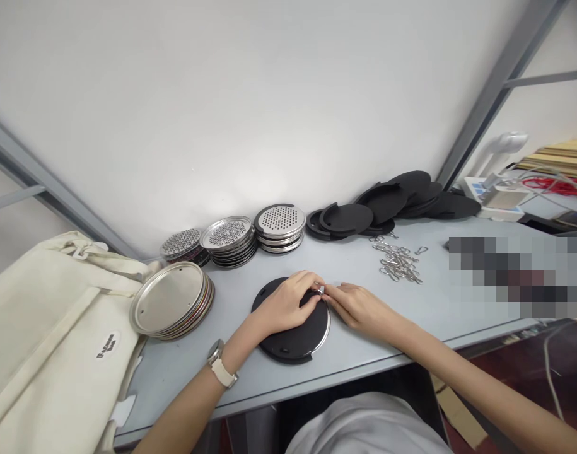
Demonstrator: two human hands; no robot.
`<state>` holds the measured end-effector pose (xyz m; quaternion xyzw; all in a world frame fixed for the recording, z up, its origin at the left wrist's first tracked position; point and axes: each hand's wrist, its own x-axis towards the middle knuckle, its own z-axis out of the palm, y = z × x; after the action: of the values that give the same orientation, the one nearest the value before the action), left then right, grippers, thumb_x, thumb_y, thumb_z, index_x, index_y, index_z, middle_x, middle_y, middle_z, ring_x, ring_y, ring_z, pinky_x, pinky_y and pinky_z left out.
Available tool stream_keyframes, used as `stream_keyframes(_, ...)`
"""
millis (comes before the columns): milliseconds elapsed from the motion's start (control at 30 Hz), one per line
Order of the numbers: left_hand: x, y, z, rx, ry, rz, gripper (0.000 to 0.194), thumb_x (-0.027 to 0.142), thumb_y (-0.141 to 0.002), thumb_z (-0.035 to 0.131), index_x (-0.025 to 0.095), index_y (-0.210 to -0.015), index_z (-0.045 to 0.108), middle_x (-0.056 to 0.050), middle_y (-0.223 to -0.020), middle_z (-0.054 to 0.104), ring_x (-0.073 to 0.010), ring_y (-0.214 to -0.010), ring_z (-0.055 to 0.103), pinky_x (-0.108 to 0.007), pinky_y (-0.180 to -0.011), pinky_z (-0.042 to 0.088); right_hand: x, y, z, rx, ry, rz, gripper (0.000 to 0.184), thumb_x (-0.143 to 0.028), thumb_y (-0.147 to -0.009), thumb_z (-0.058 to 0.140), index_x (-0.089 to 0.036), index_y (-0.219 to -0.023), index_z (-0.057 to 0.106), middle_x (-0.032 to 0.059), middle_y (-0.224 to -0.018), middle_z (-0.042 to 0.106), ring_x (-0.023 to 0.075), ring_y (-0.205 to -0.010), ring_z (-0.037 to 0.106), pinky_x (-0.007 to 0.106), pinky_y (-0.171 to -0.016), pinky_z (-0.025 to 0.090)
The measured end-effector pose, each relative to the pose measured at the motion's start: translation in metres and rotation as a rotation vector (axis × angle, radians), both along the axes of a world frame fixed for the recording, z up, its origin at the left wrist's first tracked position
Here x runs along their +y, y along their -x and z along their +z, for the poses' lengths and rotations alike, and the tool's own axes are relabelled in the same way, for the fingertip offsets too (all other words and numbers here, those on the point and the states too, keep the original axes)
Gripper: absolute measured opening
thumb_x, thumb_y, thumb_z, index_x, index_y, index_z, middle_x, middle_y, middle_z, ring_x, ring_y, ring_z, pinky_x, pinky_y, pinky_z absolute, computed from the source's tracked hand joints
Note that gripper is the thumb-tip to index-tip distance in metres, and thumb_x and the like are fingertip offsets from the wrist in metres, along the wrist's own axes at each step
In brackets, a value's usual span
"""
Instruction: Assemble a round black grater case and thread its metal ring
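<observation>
A round black disc [288, 337] with a silver metal rim along its right side lies on the table in front of me. My left hand [292, 302] rests over it, thumb and fingers pinched together at its upper right edge. From the right, my right hand [357, 306] meets it there with closed fingertips. Between both sets of fingertips shows a small shiny metal clip [320, 291], mostly hidden. It looks like the loose snap hooks [399, 261] piled farther back to the right. Whether the clip passes through the disc's edge, I cannot tell.
Stacked perforated metal grater discs [281, 221] stand along the wall. Plain metal discs [168, 299] are piled at left, beside a cream bag [46, 340]. Overlapping black covers [349, 217] lie at the back. A blurred patch [510, 274] covers something at right.
</observation>
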<state>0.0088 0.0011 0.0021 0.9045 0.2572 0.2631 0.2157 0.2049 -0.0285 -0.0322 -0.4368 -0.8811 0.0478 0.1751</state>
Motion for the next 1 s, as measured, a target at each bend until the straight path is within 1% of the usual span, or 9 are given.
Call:
stream_keyframes(300,0.0003,0.0002,-0.0008,0.001,0.005,-0.004,0.018,0.009,-0.085,0.047,0.019,-0.1,0.049,-0.005,-0.1,0.058,-0.019,-0.098,0.055,-0.033,-0.088,0.046,0.0002,-0.0001,-0.0006,0.003,-0.004,-0.002,0.035,-0.03,-0.099,0.024,-0.013,-0.11,0.052,0.0057,-0.07,0.059,0.0171,-0.061,0.053,0.026,-0.059,0.036)
stream_keyframes(400,0.0002,0.0003,-0.0007,0.002,0.006,-0.003,0.019,0.008,-0.085,0.047,0.018,-0.101,0.049,-0.005,-0.101,0.058,-0.0186,-0.099,0.055,-0.033,-0.088,0.046,0.0006,-0.0003,-0.0008,-0.005,-0.004,-0.006,0.035,-0.031,-0.099,0.024,-0.013,-0.108,0.052,0.0057,-0.07,0.059,0.0169,-0.06,0.053,0.026,-0.059,0.036)
stream_keyframes(567,0.0,0.0,-0.0001,0.002,-0.003,-0.006,0.017,0.008,-0.085,0.048,0.017,-0.099,0.049,-0.005,-0.1,0.057,-0.018,-0.097,0.055,-0.031,-0.087,0.046,0.0009,-0.0004,-0.0008,-0.003,0.01,-0.003,0.035,-0.031,-0.1,0.023,-0.013,-0.108,0.052,0.0054,-0.07,0.059,0.0168,-0.062,0.053,0.026,-0.06,0.036)
stream_keyframes(833,0.0,-0.0001,0.0003,-0.001,0.013,0.0,0.018,0.009,-0.085,0.047,0.018,-0.1,0.049,-0.005,-0.099,0.058,-0.0185,-0.097,0.056,-0.033,-0.087,0.047,0.0007,0.0005,-0.0002,0.013,-0.004,-0.006,0.033,-0.03,-0.099,0.024,-0.014,-0.107,0.052,0.0053,-0.069,0.059,0.0166,-0.06,0.053,0.026,-0.058,0.035)
stream_keyframes(1000,-0.0004,0.0,-0.0004,-0.022,0.052,-0.007,0.024,0.008,-0.085,0.048,0.019,-0.107,0.047,-0.005,-0.101,0.058,-0.0176,-0.098,0.057,-0.032,-0.088,0.048,-0.0003,-0.0003,0.0006,0.009,-0.022,-0.012,0.031,-0.029,-0.099,0.025,-0.016,-0.094,0.052,0.0041,-0.066,0.057,0.0162,-0.058,0.051,0.026,-0.057,0.034)
